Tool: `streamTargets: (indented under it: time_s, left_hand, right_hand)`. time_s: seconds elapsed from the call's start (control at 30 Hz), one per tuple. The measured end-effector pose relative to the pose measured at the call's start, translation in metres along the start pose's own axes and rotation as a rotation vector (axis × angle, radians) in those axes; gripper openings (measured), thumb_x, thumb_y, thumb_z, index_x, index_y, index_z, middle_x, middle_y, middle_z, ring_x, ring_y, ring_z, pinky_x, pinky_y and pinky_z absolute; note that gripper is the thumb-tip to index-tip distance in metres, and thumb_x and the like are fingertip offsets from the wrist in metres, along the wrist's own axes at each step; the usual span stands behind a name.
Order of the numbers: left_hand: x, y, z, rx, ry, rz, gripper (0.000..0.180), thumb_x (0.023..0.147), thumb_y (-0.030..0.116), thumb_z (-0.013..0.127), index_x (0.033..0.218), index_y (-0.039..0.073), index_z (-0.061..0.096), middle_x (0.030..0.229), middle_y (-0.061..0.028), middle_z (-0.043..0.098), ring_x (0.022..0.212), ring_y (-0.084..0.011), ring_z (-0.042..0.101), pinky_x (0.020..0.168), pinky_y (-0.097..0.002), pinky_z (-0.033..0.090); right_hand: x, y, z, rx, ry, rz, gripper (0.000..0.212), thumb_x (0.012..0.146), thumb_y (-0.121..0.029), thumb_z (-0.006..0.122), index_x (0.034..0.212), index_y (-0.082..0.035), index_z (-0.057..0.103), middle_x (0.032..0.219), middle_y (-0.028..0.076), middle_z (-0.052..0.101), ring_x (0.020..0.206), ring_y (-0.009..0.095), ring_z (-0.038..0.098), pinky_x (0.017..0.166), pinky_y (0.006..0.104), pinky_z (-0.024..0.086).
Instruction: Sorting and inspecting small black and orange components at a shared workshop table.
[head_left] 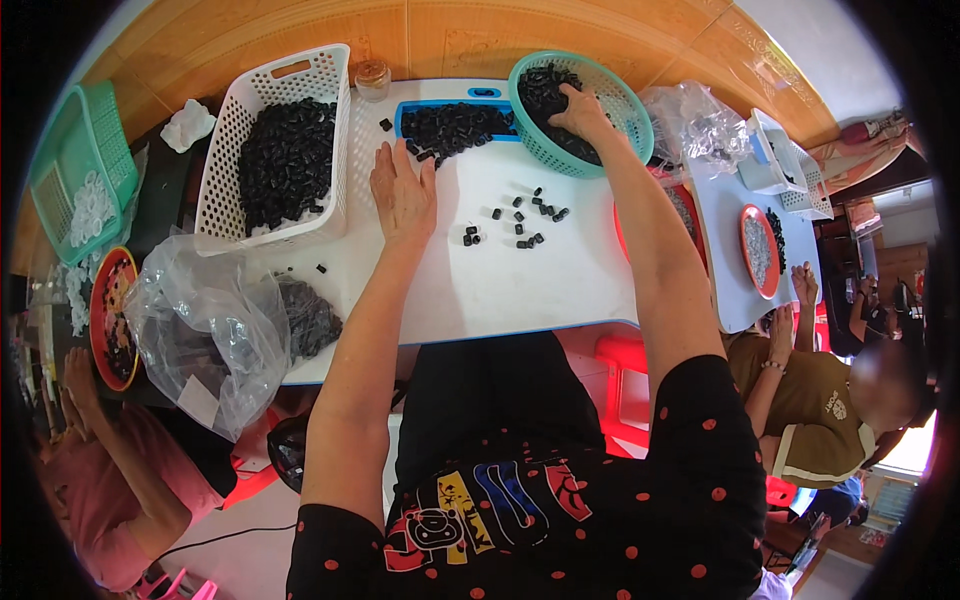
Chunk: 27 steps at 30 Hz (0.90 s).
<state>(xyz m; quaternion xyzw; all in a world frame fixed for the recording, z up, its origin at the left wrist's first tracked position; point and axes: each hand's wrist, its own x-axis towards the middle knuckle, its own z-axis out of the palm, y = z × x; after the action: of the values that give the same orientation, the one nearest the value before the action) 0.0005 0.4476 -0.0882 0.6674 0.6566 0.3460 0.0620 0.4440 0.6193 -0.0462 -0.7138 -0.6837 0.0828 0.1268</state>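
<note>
My right hand (586, 114) reaches into a round green basket (630, 118) at the far right of the white table (560, 290). Its fingers are apart and touch the small black plastic pieces (545, 88) inside. Left of centre, my left hand (405, 196) is open, fingers stretched, beside a pile of the same black pieces (455, 125). That pile covers much of a blue tray (487, 92) and spills over its near edge. Between my arms, several loose black pieces (520, 216) lie scattered on the tabletop.
A white perforated basket (338, 170) full of black pieces stands at the left, with a corked glass jar (373, 80) behind it. Clear plastic bags (215, 320) lie front left and back right. Co-workers sit on both sides; a red stool (622, 385) stands below.
</note>
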Motion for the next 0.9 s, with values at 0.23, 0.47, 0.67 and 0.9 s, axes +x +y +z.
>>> streamTargets:
  time_s: [0.23,0.47,0.67,0.9]
  left_hand:
    - [-0.017,-0.004,0.002,-0.035,-0.008,-0.002,0.078,0.13,0.046,0.071,0.19,0.001,0.048,0.196,-0.0362,0.048,0.187,-0.0514,0.041,0.154,-0.0654,0.032]
    - [-0.015,-0.001,-0.022,-0.064,0.083,0.046,0.074,0.126,0.038,0.079,0.186,0.003,0.056,0.196,-0.0319,0.052,0.185,-0.0509,0.045,0.151,-0.0657,0.035]
    - [-0.062,0.109,-0.027,-0.318,-0.298,0.821,0.062,0.112,0.023,0.091,0.172,0.014,0.074,0.193,-0.0146,0.062,0.182,-0.0433,0.052,0.15,-0.0688,0.039]
    - [-0.102,0.168,0.045,-0.047,-0.379,0.945,0.051,0.118,0.034,0.081,0.165,0.015,0.082,0.182,-0.0105,0.071,0.175,-0.035,0.062,0.152,-0.0695,0.037]
  right_hand:
    - [-0.018,0.011,-0.014,0.575,-0.197,0.314,0.067,0.094,-0.028,0.103,0.157,-0.016,0.085,0.141,0.021,0.087,0.137,0.042,0.082,0.118,0.055,0.069]
    - [-0.012,0.011,-0.033,1.268,-0.405,0.56,0.03,0.1,-0.009,0.099,0.126,-0.014,0.085,0.114,0.008,0.082,0.099,0.028,0.08,0.079,0.0476,0.068]
    - [-0.009,0.033,-0.057,1.676,-0.395,0.609,0.03,0.105,0.0,0.096,0.127,-0.014,0.081,0.117,0.015,0.08,0.102,0.036,0.078,0.072,0.0416,0.067]
    - [-0.018,0.003,-0.059,1.881,-0.357,0.709,0.033,0.107,0.001,0.095,0.133,-0.011,0.078,0.13,0.018,0.076,0.108,0.039,0.077,0.076,0.0421,0.067]
